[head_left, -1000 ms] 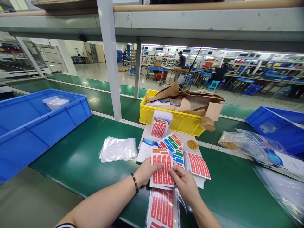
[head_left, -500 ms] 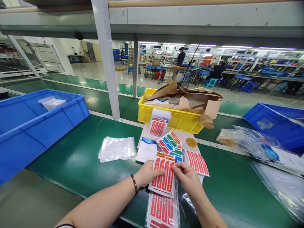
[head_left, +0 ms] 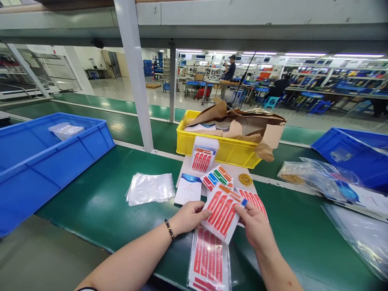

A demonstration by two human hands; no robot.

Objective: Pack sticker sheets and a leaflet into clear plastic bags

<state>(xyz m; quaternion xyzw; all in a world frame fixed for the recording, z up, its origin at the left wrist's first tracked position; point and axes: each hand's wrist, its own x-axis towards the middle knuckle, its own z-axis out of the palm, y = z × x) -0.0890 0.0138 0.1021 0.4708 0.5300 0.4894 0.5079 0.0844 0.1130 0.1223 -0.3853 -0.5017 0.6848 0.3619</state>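
Observation:
Between my two hands is a small stack of sticker sheets (head_left: 222, 212) with red strips, tilted and slightly blurred. My left hand (head_left: 192, 216) grips its left edge, thumb on top. At its right edge my right hand (head_left: 256, 222) pinches the stack, close to a blue corner. Under the stack, a clear bag of red sticker sheets (head_left: 209, 258) lies at the table's front edge. Just beyond my hands are a multicoloured sticker sheet (head_left: 216, 177), more red sticker sheets (head_left: 254, 202) and a white booklet (head_left: 188, 190) with a blue band.
Clear plastic bags (head_left: 151, 188) lie left of the booklet. Rubber bands (head_left: 245, 180) sit near a yellow bin (head_left: 218, 149) holding brown paper. A packed sticker bundle (head_left: 203, 157) leans there. Blue bins (head_left: 60, 169) flank the green table. A post (head_left: 135, 81) rises behind; people are farther back.
The held sheets have moved up and right off the bagged ones and turned at a slant. My right hand has shifted right with them, and orange strips now show at the top.

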